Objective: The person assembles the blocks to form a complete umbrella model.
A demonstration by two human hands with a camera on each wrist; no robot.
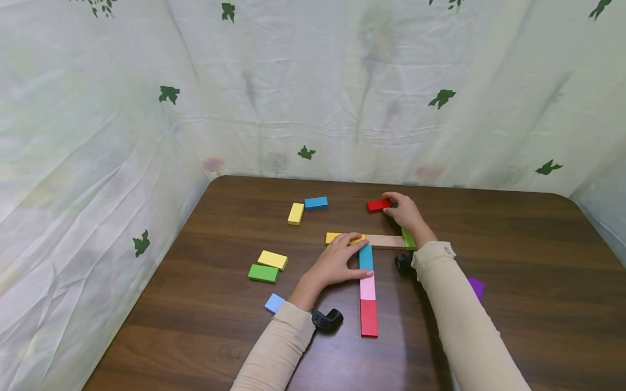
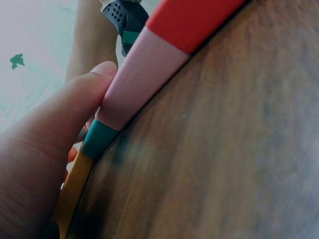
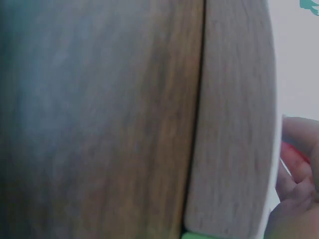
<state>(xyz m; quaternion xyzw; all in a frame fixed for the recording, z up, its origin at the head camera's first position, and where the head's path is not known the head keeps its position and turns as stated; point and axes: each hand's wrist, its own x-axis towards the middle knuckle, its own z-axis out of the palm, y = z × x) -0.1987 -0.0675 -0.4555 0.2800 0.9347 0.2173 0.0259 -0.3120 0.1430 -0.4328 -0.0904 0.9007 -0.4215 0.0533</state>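
Flat coloured blocks form a T on the brown table (image 1: pixel 513 239). Its stem is a teal block (image 1: pixel 365 257), a pink block (image 1: pixel 367 288) and a red block (image 1: pixel 369 319). Across the top lie an orange block (image 1: pixel 333 237), a bare-wood block (image 1: pixel 386 241) and a green block (image 1: pixel 407 239). My left hand (image 1: pixel 335 263) rests spread on the T, thumb on the pink block and fingers over the orange one. Beyond the top bar, my right hand (image 1: pixel 406 213) pinches the right end of another red block (image 1: pixel 376 206); a sliver of blue shows by its fingertips, mostly hidden.
Back left lie a blue block (image 1: pixel 315 203) and a yellow block (image 1: pixel 295 214). Further left are a second yellow block (image 1: pixel 273 260), a green one (image 1: pixel 263 273) and a light-blue one (image 1: pixel 274 303). A purple block (image 1: pixel 476 288) is partly behind the right sleeve. A curtain (image 1: pixel 337 98) hangs behind.
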